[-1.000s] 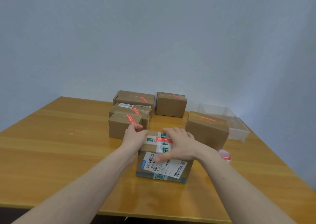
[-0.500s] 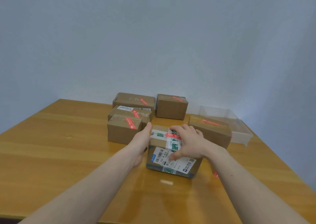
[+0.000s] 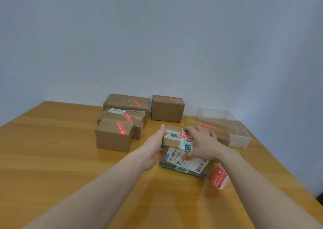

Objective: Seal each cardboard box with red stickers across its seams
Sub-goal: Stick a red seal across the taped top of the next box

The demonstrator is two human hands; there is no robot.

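A small cardboard box (image 3: 172, 142) with white-green tape and a shipping label sits mid-table, a red sticker (image 3: 186, 136) across its top seam. My left hand (image 3: 154, 146) presses flat against the box's left side. My right hand (image 3: 201, 144) lies over its top and front, thumb on the label. A roll of red stickers (image 3: 218, 177) stands just right of the box, partly behind my right forearm.
Five more cardboard boxes with red stickers stand behind: three grouped at left (image 3: 113, 137), one at the back (image 3: 167, 109), one at right (image 3: 220, 131). A clear plastic bin (image 3: 239, 137) sits at the far right. The wooden table (image 3: 52, 158) meets a grey wall.
Both hands have slid the taped box away from me, toward the other boxes. My left hand went from the top to the box's left side. The sticker roll now shows beside it.
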